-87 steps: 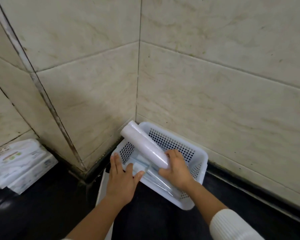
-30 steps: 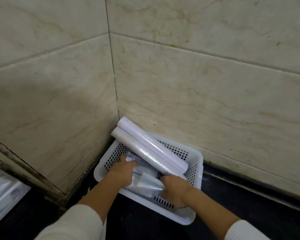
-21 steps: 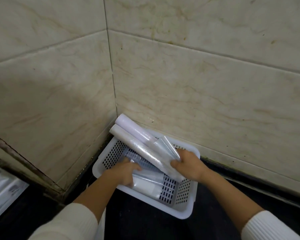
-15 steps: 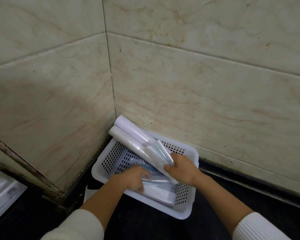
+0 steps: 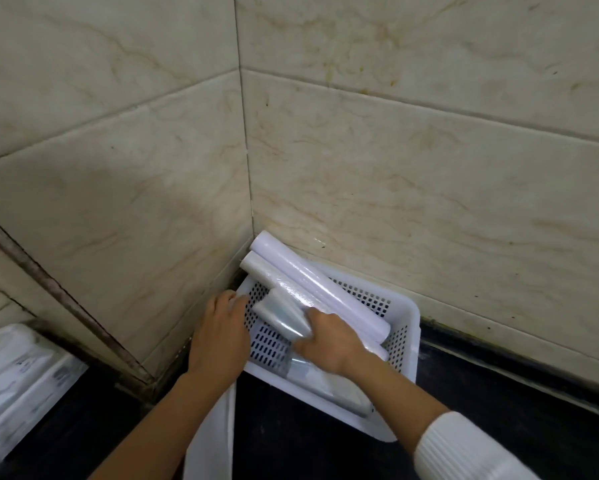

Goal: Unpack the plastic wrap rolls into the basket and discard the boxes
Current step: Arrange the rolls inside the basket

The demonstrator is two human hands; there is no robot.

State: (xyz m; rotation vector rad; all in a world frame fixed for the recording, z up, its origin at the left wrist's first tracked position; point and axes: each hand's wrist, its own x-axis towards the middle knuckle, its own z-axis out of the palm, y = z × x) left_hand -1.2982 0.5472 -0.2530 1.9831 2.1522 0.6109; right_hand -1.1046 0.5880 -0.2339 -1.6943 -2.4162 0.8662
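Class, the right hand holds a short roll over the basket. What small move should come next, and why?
Probably lower the short roll flat into the basket and let go: the right hand grips it tilted above the bottom, beside the leaning long rolls, while the left hand rests on the basket's left wall.

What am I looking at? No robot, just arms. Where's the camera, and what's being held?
There is no robot here: a person works with bare hands. The one picture comes from a wide-angle camera worn on the head, looking down. The left hand rests on the left rim of a white perforated basket, which sits on a dark counter in a tiled corner. The right hand grips a short clear roll over the basket. A long white roll and a long clear roll lie side by side diagonally in the basket, their far ends poking over its rim. Another roll lies on the basket floor. White packages sit far left.
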